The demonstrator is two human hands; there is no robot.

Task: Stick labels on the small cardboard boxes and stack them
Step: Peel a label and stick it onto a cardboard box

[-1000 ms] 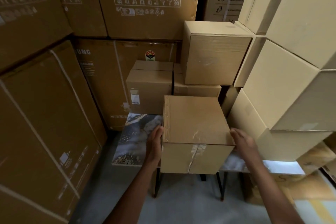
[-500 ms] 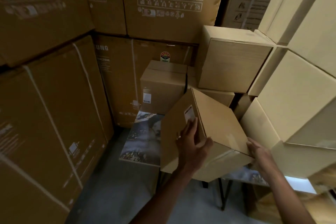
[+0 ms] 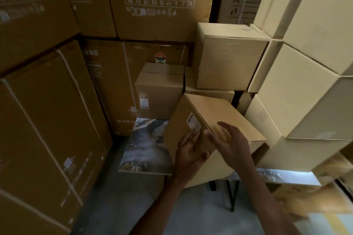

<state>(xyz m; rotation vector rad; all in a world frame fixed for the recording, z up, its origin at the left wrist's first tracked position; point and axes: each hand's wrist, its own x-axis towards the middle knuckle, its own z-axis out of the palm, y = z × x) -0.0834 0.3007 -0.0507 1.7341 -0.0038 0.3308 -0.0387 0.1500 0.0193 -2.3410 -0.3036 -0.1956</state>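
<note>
A small cardboard box sits tilted on the marbled table, turned so one corner edge faces me. A white label is stuck on its left face near that edge. My left hand grips the lower part of the left face and the near corner, fingers just below the label. Above the box's top face, my right hand hovers with its fingers spread, blurred by motion. Behind stands another small box carrying a white label; to its right a further box rests on a lower one.
Tall brown cartons wall in the left and back. Pale cartons are stacked on the right, close to the tilted box. The table's black legs stand on a grey floor. A blurred cardboard piece lies at the lower right.
The box was lifted from flat and rotated, so its labelled face came into view. My right hand left the box's right side and moved over its top. My left hand stays on the box.
</note>
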